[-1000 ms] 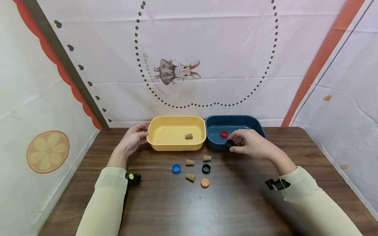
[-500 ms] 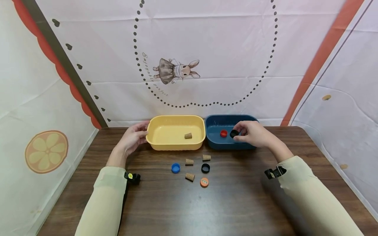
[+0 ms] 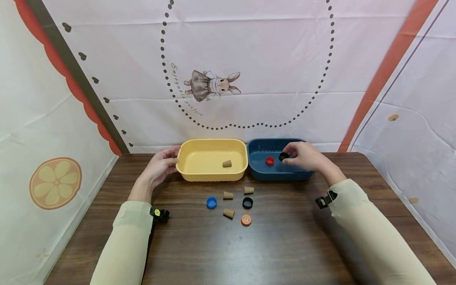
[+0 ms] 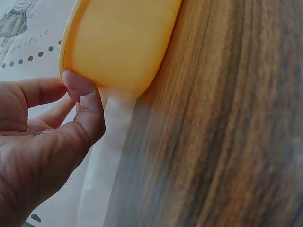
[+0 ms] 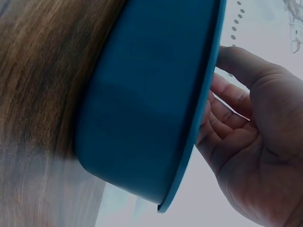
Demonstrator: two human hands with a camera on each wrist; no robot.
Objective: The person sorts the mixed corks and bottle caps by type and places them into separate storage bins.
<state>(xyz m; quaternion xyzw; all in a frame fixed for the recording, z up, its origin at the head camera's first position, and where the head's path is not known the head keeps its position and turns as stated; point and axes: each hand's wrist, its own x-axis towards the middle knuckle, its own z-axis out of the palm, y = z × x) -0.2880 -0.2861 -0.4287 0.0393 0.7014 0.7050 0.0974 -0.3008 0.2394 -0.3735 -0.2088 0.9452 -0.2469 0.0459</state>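
Observation:
At its left end, the yellow bin (image 3: 213, 177) is pinched between the thumb and fingers of my left hand (image 3: 161, 166); the left wrist view shows the thumb against its wall near the rim. One cork (image 3: 227, 163) lies in it. Over the navy blue bin (image 3: 261, 173), my right hand (image 3: 304, 155) pinches a black bottle cap (image 3: 283, 156) low inside, right of a red cap (image 3: 270, 161). In the right wrist view, the blue wall hides those fingertips and the cap.
In front of the bins, several loose things lie on the brown table (image 3: 221, 257): a blue cap (image 3: 211, 202), another black cap (image 3: 247, 202), an orange cap (image 3: 246, 220) and corks (image 3: 229, 213). A printed cloth (image 3: 270, 79) hangs right behind the bins.
My right hand has carried the black cap from the blue bin's front rim inward, to the right of the red cap. The left hand stays at the yellow bin.

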